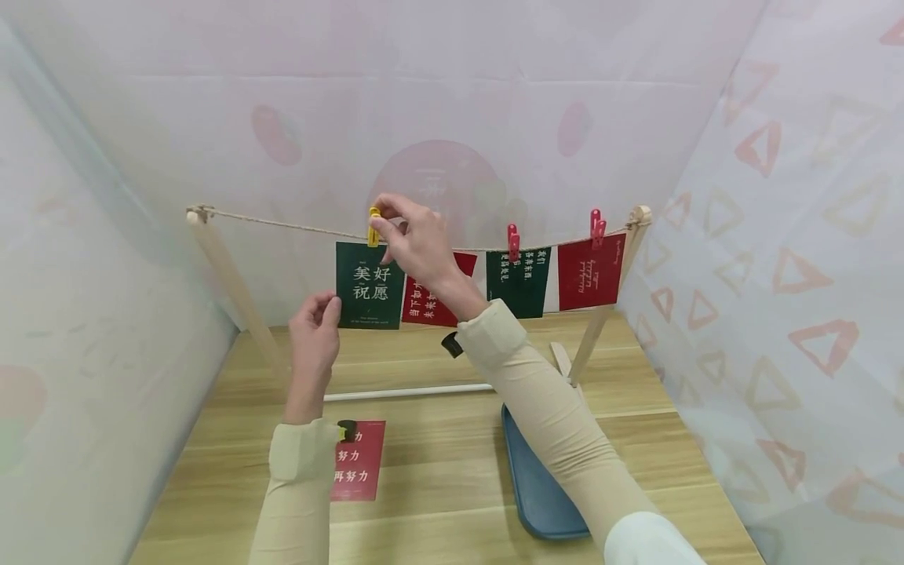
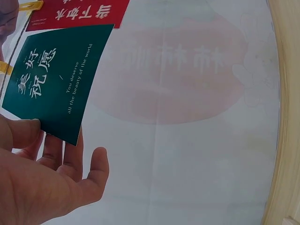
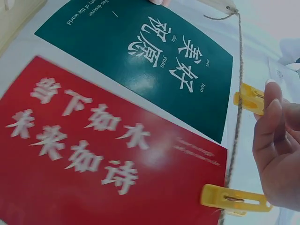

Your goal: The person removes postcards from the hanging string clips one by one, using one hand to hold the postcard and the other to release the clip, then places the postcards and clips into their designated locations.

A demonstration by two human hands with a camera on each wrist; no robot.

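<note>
My left hand (image 1: pixel 314 333) pinches the lower left edge of a green card (image 1: pixel 370 302) with white writing, thumb in front and fingers behind. At the card's top edge, my right hand (image 1: pixel 427 247) pinches the handle end of a yellow clothespin (image 3: pixel 251 98), whose other end sits at the twine (image 1: pixel 282 224). Whether that clothespin bites the card is hard to tell. Beside it hangs a red card (image 3: pixel 93 140), held to the twine by another yellow clothespin (image 3: pixel 229 198); in the head view my right hand partly covers this card.
Farther right, red clothespins (image 1: pixel 513 242) hold another green card (image 1: pixel 515 294) and a red card (image 1: pixel 589 278). Wooden posts (image 1: pixel 233 275) carry the twine. On the table (image 1: pixel 438 463) lie a red card (image 1: pixel 362 479), partly behind my left sleeve, and a blue tray (image 1: pixel 526 502) under my right forearm.
</note>
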